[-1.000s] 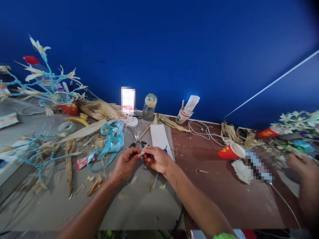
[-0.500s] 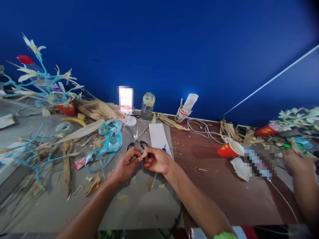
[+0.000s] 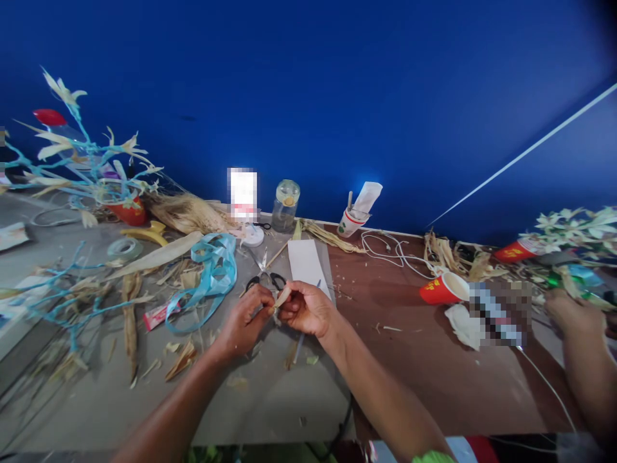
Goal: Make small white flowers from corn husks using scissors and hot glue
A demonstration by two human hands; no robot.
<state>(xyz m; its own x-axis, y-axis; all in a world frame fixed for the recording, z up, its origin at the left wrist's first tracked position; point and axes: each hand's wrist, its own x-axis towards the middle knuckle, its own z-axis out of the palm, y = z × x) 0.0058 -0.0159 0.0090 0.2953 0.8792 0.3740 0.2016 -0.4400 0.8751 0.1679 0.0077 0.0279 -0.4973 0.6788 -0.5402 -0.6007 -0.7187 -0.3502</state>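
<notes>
Over the grey table (image 3: 270,399), my left hand (image 3: 245,321) and my right hand (image 3: 306,308) meet fingertip to fingertip. Both pinch a small pale strip of dried husk (image 3: 281,297) between thumbs and fingers. Black-handled scissors (image 3: 264,278) lie just beyond my hands, next to a white paper strip (image 3: 306,262). A coil of light blue ribbon (image 3: 214,273) lies to the left of the scissors.
Dried husks and blue-wrapped stems (image 3: 67,296) litter the left side. A red pot with a husk-flower branch (image 3: 126,207) stands at back left, a glass jar (image 3: 285,206) and paper cup (image 3: 351,222) at the wall. Another person's hand (image 3: 573,315) works at right near a tipped red cup (image 3: 444,288).
My hands have stayed together, turning the husk piece slightly between the fingers. The other person's hand at right has shifted a little upward.
</notes>
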